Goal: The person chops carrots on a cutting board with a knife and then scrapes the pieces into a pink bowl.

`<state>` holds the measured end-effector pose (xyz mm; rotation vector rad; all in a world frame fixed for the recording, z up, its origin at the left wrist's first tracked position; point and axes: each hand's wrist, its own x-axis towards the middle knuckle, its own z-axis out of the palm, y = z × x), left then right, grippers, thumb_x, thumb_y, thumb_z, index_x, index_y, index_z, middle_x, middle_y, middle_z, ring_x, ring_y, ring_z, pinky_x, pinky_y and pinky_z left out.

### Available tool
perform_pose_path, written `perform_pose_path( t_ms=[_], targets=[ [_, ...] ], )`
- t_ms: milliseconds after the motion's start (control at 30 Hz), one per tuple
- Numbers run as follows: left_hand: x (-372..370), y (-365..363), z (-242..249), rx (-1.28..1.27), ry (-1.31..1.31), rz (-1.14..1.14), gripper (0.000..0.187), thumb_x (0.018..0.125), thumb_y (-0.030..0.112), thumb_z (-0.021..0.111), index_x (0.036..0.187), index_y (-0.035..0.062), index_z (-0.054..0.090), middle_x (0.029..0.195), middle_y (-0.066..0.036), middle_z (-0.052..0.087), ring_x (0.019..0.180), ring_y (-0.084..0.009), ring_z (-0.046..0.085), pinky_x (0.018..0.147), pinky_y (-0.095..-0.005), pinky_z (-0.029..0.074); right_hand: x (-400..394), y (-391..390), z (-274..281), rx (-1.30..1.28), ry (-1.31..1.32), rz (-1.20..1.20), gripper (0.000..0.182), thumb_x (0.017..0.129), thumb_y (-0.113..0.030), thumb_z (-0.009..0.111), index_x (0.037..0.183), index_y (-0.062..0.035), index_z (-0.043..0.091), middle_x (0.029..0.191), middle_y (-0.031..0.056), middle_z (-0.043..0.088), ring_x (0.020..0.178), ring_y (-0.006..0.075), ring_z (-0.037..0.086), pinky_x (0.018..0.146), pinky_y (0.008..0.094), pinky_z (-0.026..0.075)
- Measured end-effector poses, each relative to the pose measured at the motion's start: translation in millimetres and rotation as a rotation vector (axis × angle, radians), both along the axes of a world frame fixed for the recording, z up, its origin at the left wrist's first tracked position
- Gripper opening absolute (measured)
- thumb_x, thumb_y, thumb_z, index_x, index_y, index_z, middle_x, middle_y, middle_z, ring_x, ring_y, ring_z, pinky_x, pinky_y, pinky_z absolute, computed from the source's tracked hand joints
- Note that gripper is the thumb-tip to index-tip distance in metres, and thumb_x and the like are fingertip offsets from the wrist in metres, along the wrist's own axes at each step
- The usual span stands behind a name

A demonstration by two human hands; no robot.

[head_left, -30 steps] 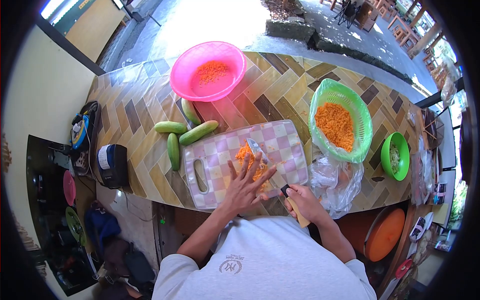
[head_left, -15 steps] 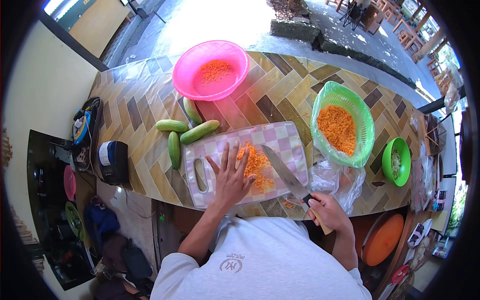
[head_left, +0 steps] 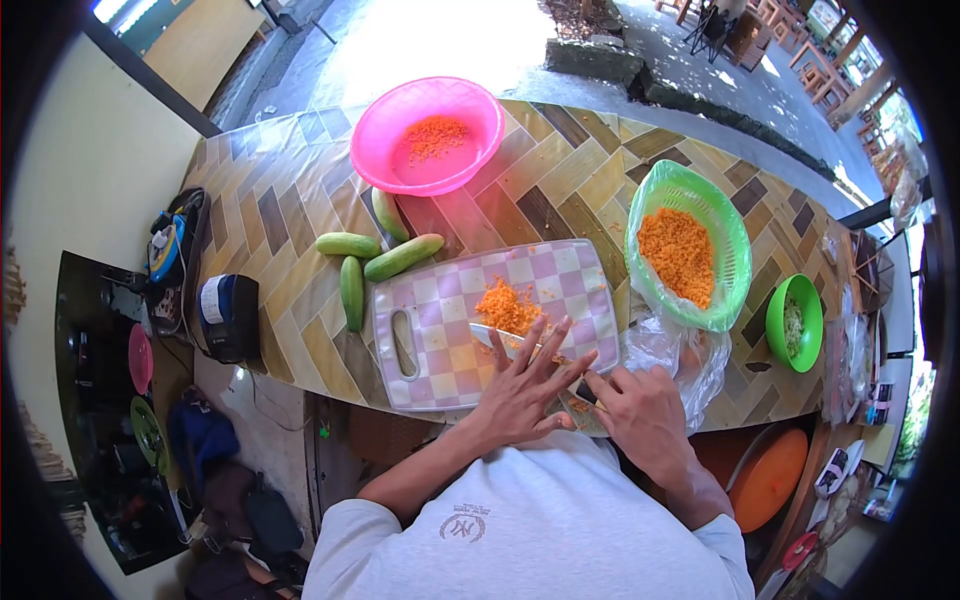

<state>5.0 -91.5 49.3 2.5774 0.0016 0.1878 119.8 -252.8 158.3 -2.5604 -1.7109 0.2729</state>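
Observation:
My right hand point(head_left: 640, 415) grips the handle of a knife point(head_left: 500, 338), whose blade lies low over the pink-and-white checkered cutting board point(head_left: 440, 375). My left hand point(head_left: 520, 385) is spread with fingers apart over the blade, hiding part of it. Just beyond the blade sits a small heap of chopped orange pieces point(head_left: 508, 306) on the board. Several green cucumbers point(head_left: 404, 257) lie at the board's upper left corner.
A pink basin point(head_left: 470, 165) with orange bits stands at the back. To the right are a green basket point(head_left: 735, 250) of chopped orange pieces, a clear plastic bag point(head_left: 700, 375) and a small green bowl point(head_left: 812, 325). A black device point(head_left: 230, 320) sits left.
My left hand has moved right and nearer my body, over the blade. The knife has swung left and now lies flatter across the board. The orange pieces are in a more compact heap.

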Motion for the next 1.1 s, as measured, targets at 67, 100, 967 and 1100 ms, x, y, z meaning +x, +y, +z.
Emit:
perform_pose_path(
  t_ms=[67, 100, 967, 1100],
  targets=[
    [-0.9, 7.8, -6.0, 0.005, -0.008, 0.059, 0.08, 0.091, 0.079, 0.015, 0.155, 0.0344, 0.032, 0.166, -0.014, 0.01, 0.153, -0.0371, 0.001, 0.107, -0.07, -0.021, -1.5, -3.3, 0.2, -0.009, -0.03, -0.013, 0.045, 0.075, -0.023, 0.078, 0.119, -0.0142, 0.069, 0.081, 0.0031, 0.058, 0.076, 0.0197, 0.06, 0.072, 0.0366, 0.041],
    [-1.2, 12.3, -8.8, 0.006, -0.011, 0.088, 0.08, 0.091, 0.079, 0.015, 0.155, 0.0344, 0.032, 0.166, -0.014, 0.01, 0.153, -0.0373, 0.001, 0.107, -0.0699, -0.022, -1.2, -6.6, 0.5, -0.003, -0.03, -0.017, 0.045, 0.074, -0.023, 0.079, 0.118, -0.0143, 0.07, 0.08, 0.0029, 0.058, 0.075, 0.0196, 0.06, 0.072, 0.0365, 0.041],
    [26.0, 62.7, -36.9, -0.165, -0.176, 0.51, 0.055, 0.096, 0.017, 0.058, 0.147, 0.0063, 0.04, 0.146, -0.019, 0.039, 0.141, -0.0363, 0.033, 0.12, -0.0546, 0.013, -10.8, -47.7, -97.4, 0.347, 0.69, -0.563, 0.031, 0.099, -0.018, 0.057, 0.124, 0.0004, 0.057, 0.074, 0.0128, 0.066, 0.066, 0.0217, 0.067, 0.062, 0.0339, 0.051],
    [36.9, 55.4, -48.6, -0.128, -0.069, 0.505, 0.063, 0.103, 0.026, 0.043, 0.155, -0.0019, 0.019, 0.159, -0.023, 0.021, 0.15, -0.0388, 0.016, 0.121, -0.0549, 0.008, -19.6, -42.8, -114.8, 0.397, 0.62, -0.613, 0.032, 0.1, -0.018, 0.054, 0.126, -0.0003, 0.058, 0.087, 0.0203, 0.068, 0.077, 0.0336, 0.068, 0.069, 0.0415, 0.052]
  ],
)
